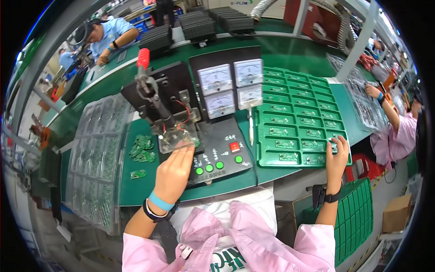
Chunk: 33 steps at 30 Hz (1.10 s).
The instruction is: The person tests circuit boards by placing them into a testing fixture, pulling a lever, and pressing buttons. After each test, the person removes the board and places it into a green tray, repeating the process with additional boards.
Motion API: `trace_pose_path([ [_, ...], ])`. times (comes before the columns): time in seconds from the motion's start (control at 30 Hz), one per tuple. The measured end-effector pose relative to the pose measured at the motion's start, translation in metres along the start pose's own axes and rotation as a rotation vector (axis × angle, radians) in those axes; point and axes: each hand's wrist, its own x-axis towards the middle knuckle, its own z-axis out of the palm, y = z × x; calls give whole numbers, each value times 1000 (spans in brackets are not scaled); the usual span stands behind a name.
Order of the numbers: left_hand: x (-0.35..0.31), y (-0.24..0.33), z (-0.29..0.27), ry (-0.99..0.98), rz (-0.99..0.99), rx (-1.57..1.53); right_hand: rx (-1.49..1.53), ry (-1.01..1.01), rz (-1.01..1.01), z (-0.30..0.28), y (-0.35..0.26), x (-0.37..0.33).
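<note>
My left hand (175,171) reaches into a black test fixture (213,149). Its fingers are pressed together, with the tips at the clear plate (174,138) under a red-handled toggle clamp (143,59). A bit of green board shows by the fingertips; what they grip is hidden. Over the near right corner of a green compartment tray (301,163), my right hand (336,158) has its fingers apart and slightly bent, with nothing visible in them. Small green circuit boards (285,144) lie in many of the tray's compartments.
Loose circuit boards (142,148) are heaped left of the fixture, near a clear blister tray (97,158). Four-dial meters (220,90) stand behind the fixture's green buttons. A screwdriver-like tool (251,127) hangs beside them. Co-workers sit at far left and right. Black racks (197,25) line the back.
</note>
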Motion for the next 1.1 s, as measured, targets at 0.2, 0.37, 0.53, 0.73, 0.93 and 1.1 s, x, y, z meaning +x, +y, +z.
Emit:
trace_pose_path([
  [0.2, -5, 9, -6, -7, -88, 61, 371, -174, -170, 2, -93, -11],
  [0.37, -6, 10, -26, -90, -104, 14, 621, -206, -399, 1, -168, -35],
  [0.53, 51, 5, -77, 330, 21, -8, 838, -170, -801, 13, -232, -78],
  [0.73, 93, -32, -70, 593, 40, -501, 630, -156, -679, 25, -252, -100],
  [0.93, 6, -28, -42, 430, 114, -624, 630, -149, -665, 25, -252, -99],
  [1.1, -42, -33, -26, 191, -169, -540, 689, -170, -762, 7, -250, -88],
])
